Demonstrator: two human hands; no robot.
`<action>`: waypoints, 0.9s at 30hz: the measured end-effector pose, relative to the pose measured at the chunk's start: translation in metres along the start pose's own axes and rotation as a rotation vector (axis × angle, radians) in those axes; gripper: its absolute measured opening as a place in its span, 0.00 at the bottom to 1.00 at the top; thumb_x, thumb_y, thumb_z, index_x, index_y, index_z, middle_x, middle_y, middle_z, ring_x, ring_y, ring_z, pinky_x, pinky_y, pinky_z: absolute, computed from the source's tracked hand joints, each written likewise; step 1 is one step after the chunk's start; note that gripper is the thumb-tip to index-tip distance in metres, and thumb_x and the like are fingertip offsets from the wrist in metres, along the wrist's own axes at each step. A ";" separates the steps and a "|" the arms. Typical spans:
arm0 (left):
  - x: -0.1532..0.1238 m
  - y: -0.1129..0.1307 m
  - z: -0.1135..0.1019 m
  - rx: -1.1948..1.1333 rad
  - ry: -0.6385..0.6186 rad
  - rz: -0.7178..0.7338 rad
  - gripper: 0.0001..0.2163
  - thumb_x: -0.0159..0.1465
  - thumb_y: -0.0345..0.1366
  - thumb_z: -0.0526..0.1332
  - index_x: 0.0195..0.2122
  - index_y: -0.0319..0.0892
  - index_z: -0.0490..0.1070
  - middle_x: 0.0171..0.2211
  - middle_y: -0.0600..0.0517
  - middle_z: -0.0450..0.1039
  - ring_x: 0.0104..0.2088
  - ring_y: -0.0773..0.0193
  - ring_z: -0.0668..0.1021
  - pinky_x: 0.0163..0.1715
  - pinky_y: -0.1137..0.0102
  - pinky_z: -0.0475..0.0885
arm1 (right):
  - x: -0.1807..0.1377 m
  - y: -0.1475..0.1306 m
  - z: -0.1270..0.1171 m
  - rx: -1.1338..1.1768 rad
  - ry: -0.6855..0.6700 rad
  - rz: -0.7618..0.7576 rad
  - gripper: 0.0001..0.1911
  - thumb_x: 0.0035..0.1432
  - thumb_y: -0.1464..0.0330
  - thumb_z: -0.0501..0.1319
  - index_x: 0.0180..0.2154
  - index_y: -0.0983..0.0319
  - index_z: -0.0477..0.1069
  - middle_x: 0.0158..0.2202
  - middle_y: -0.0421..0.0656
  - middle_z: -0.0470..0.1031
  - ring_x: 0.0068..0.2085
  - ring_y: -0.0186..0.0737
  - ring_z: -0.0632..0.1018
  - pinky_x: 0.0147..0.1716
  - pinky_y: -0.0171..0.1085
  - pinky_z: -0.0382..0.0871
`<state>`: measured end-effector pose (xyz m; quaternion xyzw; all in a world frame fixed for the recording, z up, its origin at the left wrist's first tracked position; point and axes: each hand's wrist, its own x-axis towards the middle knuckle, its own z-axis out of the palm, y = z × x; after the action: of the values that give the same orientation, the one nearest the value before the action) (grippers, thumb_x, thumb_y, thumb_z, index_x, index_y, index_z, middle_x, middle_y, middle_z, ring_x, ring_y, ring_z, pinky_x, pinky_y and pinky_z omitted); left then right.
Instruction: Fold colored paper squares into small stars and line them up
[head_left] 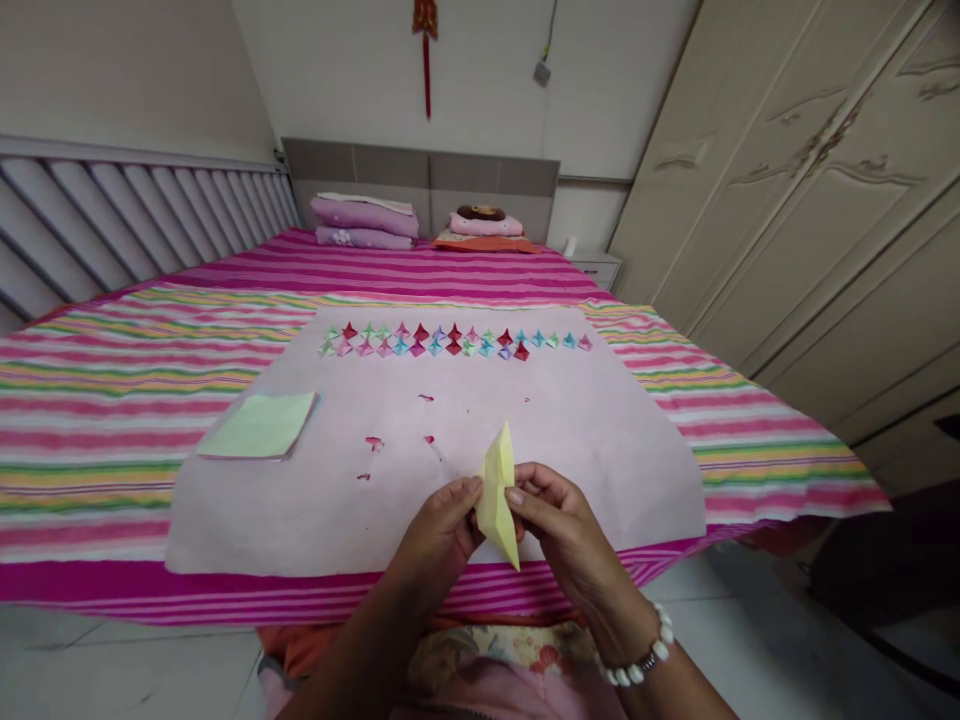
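Note:
A sheet of yellow origami paper (pixel 496 492), folded into a shape with pointed ends, is held upright above the near edge of the white mat. My left hand (pixel 444 520) pinches its left side between thumb and fingers. On the opposite side, my right hand (pixel 559 520) grips it, the thumb pressing on the face and the fingers behind. Part of the fingers is hidden by the paper. Farther off, two rows of small folded paper pieces (pixel 454 340) in red, pink, green, blue and purple stand along the mat's far side.
A stack of pale green paper sheets (pixel 259 425) lies on the left of the white mat (pixel 600 440), which has several red marks. Beneath is a striped bed cover (pixel 780 440). Folded bedding (pixel 365 220) rests by the headboard; a wardrobe (pixel 817 190) stands at right.

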<state>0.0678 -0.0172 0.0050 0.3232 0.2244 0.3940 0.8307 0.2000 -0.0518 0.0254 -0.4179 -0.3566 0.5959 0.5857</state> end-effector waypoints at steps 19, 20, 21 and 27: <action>0.006 -0.005 -0.007 0.213 0.263 0.050 0.16 0.50 0.46 0.70 0.23 0.37 0.70 0.18 0.58 0.63 0.22 0.73 0.64 0.26 0.77 0.62 | 0.009 -0.001 -0.004 -0.079 0.000 -0.095 0.14 0.43 0.66 0.71 0.35 0.60 0.75 0.25 0.38 0.74 0.25 0.34 0.72 0.26 0.33 0.65; 0.007 -0.005 -0.007 0.255 0.283 0.056 0.16 0.50 0.46 0.70 0.23 0.37 0.71 0.18 0.58 0.63 0.22 0.73 0.64 0.25 0.77 0.61 | 0.010 -0.002 -0.003 -0.091 0.004 -0.088 0.13 0.43 0.65 0.71 0.33 0.60 0.75 0.24 0.38 0.74 0.25 0.35 0.72 0.25 0.33 0.65; 0.008 -0.004 -0.007 0.298 0.299 0.067 0.16 0.50 0.47 0.70 0.24 0.37 0.72 0.17 0.59 0.62 0.21 0.74 0.63 0.24 0.77 0.60 | 0.011 -0.002 -0.003 -0.103 0.011 -0.080 0.12 0.43 0.65 0.71 0.32 0.61 0.75 0.22 0.38 0.74 0.24 0.35 0.71 0.24 0.33 0.64; 0.018 0.004 0.001 0.458 0.357 0.138 0.16 0.51 0.44 0.69 0.34 0.37 0.76 0.20 0.57 0.68 0.21 0.72 0.67 0.24 0.76 0.63 | 0.023 0.004 -0.006 -0.176 0.103 -0.105 0.10 0.44 0.63 0.69 0.27 0.62 0.73 0.19 0.36 0.70 0.22 0.33 0.68 0.22 0.32 0.61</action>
<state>0.0772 -0.0012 0.0065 0.4420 0.4275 0.4395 0.6548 0.2051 -0.0292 0.0175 -0.4784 -0.3984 0.5088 0.5946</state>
